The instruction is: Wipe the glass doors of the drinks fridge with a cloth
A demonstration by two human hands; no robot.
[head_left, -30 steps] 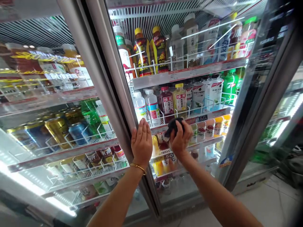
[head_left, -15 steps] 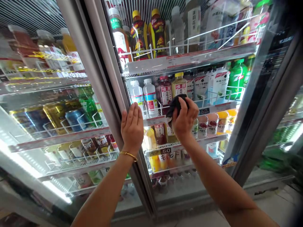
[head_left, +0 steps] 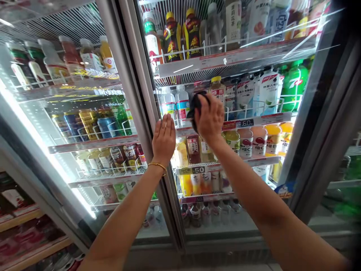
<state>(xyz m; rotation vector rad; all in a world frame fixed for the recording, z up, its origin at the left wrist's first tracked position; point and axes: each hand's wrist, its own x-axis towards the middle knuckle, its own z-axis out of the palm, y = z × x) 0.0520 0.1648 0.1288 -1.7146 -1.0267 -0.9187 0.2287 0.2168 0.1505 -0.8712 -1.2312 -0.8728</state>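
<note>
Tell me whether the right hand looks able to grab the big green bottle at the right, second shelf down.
Probably not: the glass door, which looks shut, seems to stand between the right hand and the green bottle. The hand also grips a dark cloth.

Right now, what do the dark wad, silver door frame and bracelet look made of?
Dark wad: probably fabric, matte, bunched in soft folds; fibre unclear.
Door frame: likely metal, satin grey, soft highlights along its length.
Bracelet: gold-coloured, thin, shiny; probably metal, solid or plated can't be told.

Cloth (head_left: 194, 108) before bottles (head_left: 182, 103), cans (head_left: 88, 121) leftward (shelved)
</note>
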